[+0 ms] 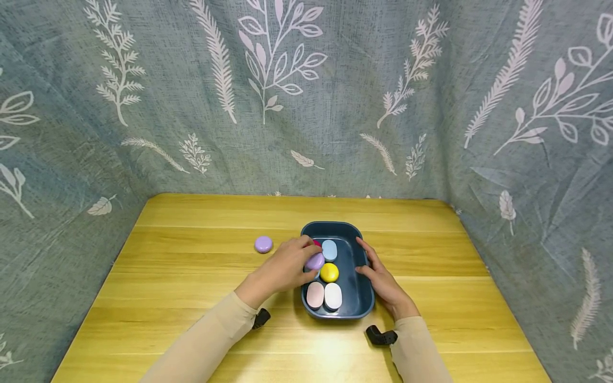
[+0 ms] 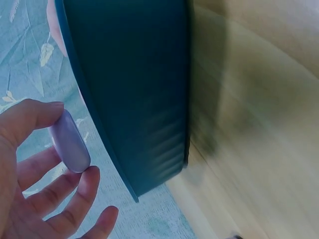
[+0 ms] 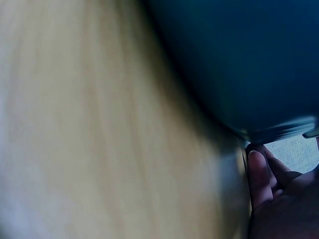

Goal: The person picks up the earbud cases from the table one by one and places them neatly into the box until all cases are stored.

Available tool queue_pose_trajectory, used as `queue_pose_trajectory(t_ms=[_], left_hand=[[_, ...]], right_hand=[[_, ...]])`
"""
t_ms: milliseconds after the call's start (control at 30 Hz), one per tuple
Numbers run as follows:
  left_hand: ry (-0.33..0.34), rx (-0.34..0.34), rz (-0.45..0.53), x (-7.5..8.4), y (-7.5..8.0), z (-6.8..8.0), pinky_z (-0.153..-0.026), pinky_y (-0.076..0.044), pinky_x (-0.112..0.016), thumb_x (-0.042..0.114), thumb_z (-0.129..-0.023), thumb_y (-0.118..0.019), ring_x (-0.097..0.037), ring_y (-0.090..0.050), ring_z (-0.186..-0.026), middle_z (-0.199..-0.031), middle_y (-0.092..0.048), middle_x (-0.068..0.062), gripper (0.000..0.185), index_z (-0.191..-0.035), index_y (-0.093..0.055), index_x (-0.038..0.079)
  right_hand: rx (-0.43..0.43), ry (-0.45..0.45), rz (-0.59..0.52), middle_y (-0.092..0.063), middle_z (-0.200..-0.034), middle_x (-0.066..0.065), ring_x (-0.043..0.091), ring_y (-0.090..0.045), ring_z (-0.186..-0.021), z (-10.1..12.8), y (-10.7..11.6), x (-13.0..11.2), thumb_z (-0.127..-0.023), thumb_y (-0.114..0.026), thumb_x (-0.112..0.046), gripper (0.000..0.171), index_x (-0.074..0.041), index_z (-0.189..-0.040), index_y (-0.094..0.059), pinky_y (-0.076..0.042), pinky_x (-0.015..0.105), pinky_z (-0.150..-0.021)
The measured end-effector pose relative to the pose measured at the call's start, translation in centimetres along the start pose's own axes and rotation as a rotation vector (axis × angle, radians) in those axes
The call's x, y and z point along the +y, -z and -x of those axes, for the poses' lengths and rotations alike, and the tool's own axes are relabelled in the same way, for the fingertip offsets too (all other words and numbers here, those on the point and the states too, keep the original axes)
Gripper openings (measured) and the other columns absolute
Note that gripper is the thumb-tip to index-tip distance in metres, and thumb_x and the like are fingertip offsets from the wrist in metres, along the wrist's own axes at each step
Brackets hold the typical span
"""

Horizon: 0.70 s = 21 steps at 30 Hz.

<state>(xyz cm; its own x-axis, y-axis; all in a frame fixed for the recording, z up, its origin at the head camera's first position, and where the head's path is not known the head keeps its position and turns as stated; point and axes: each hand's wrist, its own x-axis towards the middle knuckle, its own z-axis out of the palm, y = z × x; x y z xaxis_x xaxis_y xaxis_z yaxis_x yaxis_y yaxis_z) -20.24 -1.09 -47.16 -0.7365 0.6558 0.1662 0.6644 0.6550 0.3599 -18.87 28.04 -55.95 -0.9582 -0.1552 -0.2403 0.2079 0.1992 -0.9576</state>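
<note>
My left hand (image 1: pixel 287 261) pinches a small glossy purple disc (image 1: pixel 314 261) between thumb and fingertips, over the left side of a dark blue tray (image 1: pixel 356 298). In the left wrist view the purple disc (image 2: pixel 71 142) stands on edge beside the tray's wall (image 2: pixel 129 99). My right hand (image 1: pixel 385 282) holds the tray's right side, thumb over the rim and fingers along the outer wall. Inside lie a light blue oval piece (image 1: pixel 329 250), a yellow round one (image 1: pixel 329 273), a pink oval (image 1: pixel 315 295) and a white oval (image 1: pixel 333 296). A red piece (image 1: pixel 316 243) is partly hidden by my left fingers.
Another purple disc (image 1: pixel 263 244) lies on the wooden table (image 1: pixel 191 255), left of the tray. Patterned grey-blue cloth (image 1: pixel 306 138) hangs behind the table and along both sides. Black wrist devices (image 1: pixel 381 335) sit at both sleeves.
</note>
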Motion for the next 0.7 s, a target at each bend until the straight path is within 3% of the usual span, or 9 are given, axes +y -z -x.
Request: queue_pose_trajectory(t_ms=[267, 500, 700], left_hand=[[-0.024, -0.029, -0.028, 0.9, -0.5, -0.2, -0.094, -0.052, -0.043, 0.032, -0.092, -0.077, -0.023, -0.062, -0.106, -0.124, -0.062, -0.005, 0.047, -0.135, -0.068, 0.014], [-0.072, -0.017, -0.090, 1.8, -0.9, -0.5, -0.086, -0.050, -0.039, 0.035, -0.091, -0.077, -0.020, -0.061, -0.102, -0.118, -0.062, -0.003, 0.046, -0.132, -0.070, 0.016], [-0.090, -0.054, -0.093, 2.7, -1.1, -0.5, -0.093, -0.050, -0.040, 0.038, -0.094, -0.075, -0.016, -0.061, -0.107, -0.122, -0.062, -0.003, 0.047, -0.135, -0.068, 0.016]], right_hand=[[-0.009, 0.006, -0.007, -0.002, -0.176, 0.000, 0.034, -0.004, -0.162, -0.1, 0.1, 0.0, -0.101, -0.056, -0.014, 0.074, -0.052, -0.159, -0.028, -0.015, 0.063, -0.127], [-0.015, 0.011, -0.013, 0.000, -0.175, -0.001, 0.033, 0.000, -0.162, -0.1, 0.1, 0.2, -0.102, -0.054, -0.013, 0.074, -0.052, -0.159, -0.028, -0.013, 0.064, -0.127], [-0.022, 0.005, -0.015, 0.000, -0.175, 0.000, 0.034, -0.002, -0.162, -0.1, 0.1, 0.2, -0.103, -0.054, -0.014, 0.073, -0.053, -0.159, -0.027, -0.014, 0.064, -0.126]])
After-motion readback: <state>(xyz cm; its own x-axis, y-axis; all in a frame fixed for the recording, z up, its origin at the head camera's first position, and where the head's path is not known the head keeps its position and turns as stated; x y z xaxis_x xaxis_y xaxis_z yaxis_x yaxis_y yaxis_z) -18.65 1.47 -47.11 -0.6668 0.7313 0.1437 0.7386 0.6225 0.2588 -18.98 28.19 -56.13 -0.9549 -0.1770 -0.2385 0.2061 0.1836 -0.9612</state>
